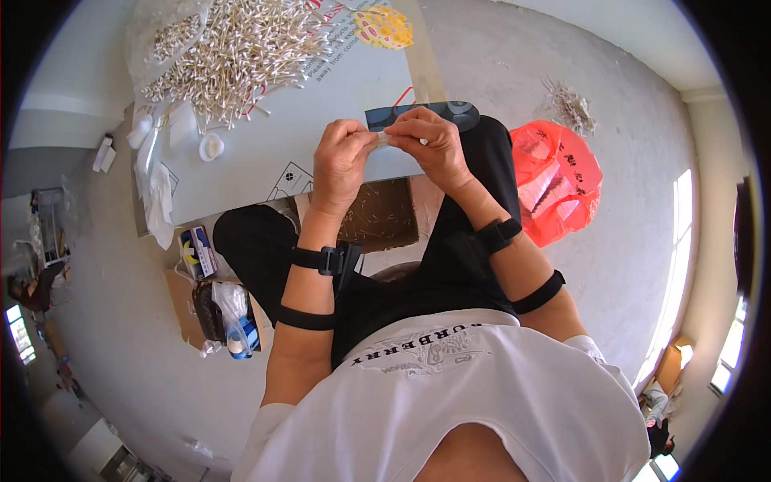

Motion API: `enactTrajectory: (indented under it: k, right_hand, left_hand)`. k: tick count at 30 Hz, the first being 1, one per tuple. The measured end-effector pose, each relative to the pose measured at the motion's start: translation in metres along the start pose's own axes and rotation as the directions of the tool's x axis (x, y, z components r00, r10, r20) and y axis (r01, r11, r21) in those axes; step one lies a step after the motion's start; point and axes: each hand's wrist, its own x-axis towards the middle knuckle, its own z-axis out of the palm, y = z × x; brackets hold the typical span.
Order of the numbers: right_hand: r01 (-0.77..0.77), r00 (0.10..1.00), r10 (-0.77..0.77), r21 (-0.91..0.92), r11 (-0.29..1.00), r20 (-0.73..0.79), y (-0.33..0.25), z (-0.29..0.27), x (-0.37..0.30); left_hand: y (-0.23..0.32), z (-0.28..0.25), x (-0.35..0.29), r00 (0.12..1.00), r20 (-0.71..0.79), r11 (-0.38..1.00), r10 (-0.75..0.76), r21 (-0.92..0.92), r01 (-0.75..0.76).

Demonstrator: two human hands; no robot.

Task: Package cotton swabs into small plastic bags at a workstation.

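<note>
Hands: left hand (341, 157) and right hand (430, 145) raised together over the near edge of the desk (321, 128), fingers of both closed on a small clear packet (389, 139) pinched between them. Cotton swabs (241, 52): loose heap at the desk's far side, beside a small white cup (211, 147). Brown tray (385, 213): below the hands, near the knees. Red plastic bag (558, 181): on the floor to the right. Scattered sticks (569, 104): beyond the bag.

Both forearms extend forward from the lower edge, each with black straps at wrist and mid-forearm. Left hand (341, 161) and right hand (430, 145) are raised together at centre — fingertips curled inward, pinched, nearly touching.
</note>
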Motion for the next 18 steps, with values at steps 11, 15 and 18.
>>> enactTrajectory:
  k: [11, 15, 18]
  right_hand:
    - [0.026, 0.996, -0.007, -0.225, 0.974, 0.084, -0.006, 0.005, 0.016]
    - [0.026, 1.0, -0.023, -0.383, 0.924, 0.01, -0.002, 0.009, 0.017]
    - [0.179, 0.984, -0.171, -0.39, 0.903, 0.055, 0.001, 0.004, 0.015]
  left_hand:
    - [-0.01, -0.003, 0.004, 0.979, 0.112, 0.981, -0.17, -0.076, 0.179]
    - [-0.011, -0.002, 0.012, 0.916, 0.211, 0.936, -0.34, -0.012, 0.351]
    - [-0.009, -0.009, 0.018, 0.909, 0.248, 0.935, -0.334, -0.037, 0.354]
